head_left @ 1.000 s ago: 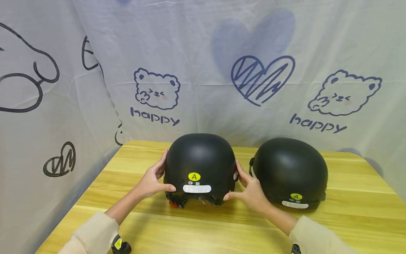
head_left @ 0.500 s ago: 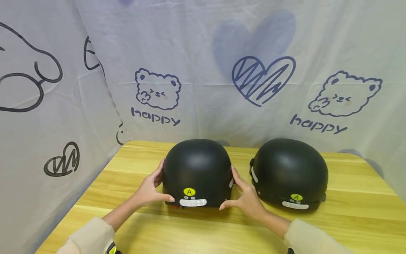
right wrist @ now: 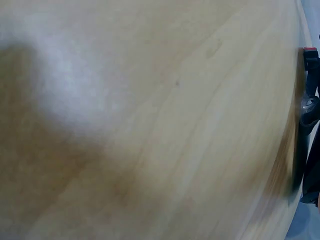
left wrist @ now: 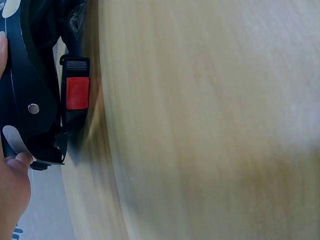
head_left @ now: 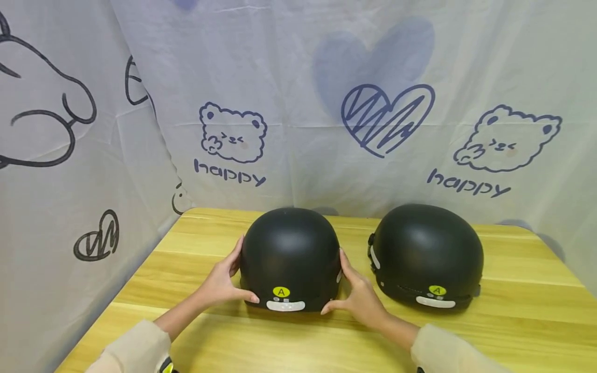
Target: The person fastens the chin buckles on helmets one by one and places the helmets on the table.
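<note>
A matte black helmet (head_left: 289,254) is held between both hands, low at the wooden table. It bears a yellow "A" sticker and a white reflective strip near its lower rim. My left hand (head_left: 221,282) grips its left side, thumb at the front rim and fingers along the side. On the opposite side my right hand (head_left: 361,295) holds it the same way. The left wrist view shows a black strap with a red buckle (left wrist: 77,93) hanging under the rim. Only a sliver of strap (right wrist: 311,90) shows in the right wrist view.
A second black helmet (head_left: 429,254) with a matching sticker stands to the right, a short gap from my right hand. The wooden table (head_left: 261,344) ends at a white printed cloth (head_left: 303,171) behind. More printed cloth hangs at the left.
Both hands have lowered the held helmet and tipped it upright. Its underside and red buckle, seen earlier in the head view, are now hidden there. The second helmet has stayed put.
</note>
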### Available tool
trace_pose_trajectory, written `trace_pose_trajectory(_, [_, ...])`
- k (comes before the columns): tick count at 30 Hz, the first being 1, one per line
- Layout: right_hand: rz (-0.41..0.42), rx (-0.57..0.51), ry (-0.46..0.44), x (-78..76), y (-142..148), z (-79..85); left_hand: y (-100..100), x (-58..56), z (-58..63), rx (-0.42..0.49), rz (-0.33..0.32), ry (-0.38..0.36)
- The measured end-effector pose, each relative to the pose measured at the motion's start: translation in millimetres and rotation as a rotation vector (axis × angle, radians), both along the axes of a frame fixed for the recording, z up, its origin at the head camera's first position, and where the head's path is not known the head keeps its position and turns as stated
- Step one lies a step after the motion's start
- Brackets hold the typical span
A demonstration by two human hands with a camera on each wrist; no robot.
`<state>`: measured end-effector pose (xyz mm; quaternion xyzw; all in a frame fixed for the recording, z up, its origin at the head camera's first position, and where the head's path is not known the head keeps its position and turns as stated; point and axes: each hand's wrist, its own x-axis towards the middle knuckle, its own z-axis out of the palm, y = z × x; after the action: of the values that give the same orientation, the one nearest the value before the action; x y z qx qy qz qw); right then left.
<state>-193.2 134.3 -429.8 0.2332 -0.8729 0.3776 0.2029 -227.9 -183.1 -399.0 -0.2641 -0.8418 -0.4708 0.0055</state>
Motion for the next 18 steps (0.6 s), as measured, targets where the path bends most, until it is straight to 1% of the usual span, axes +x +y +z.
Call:
trace_pose_trajectory(10, [0.018,-0.006,-0.007,-0.1,-2.1,-7.2,-0.7,0.2,-7.4,0.01,-0.025,0.043])
trace_pose_trajectory(18, [0.025,0.031,0.016,-5.7,-3.3,-11.4,-0.7,-3.9,-11.4,-0.004,-0.009,0.049])
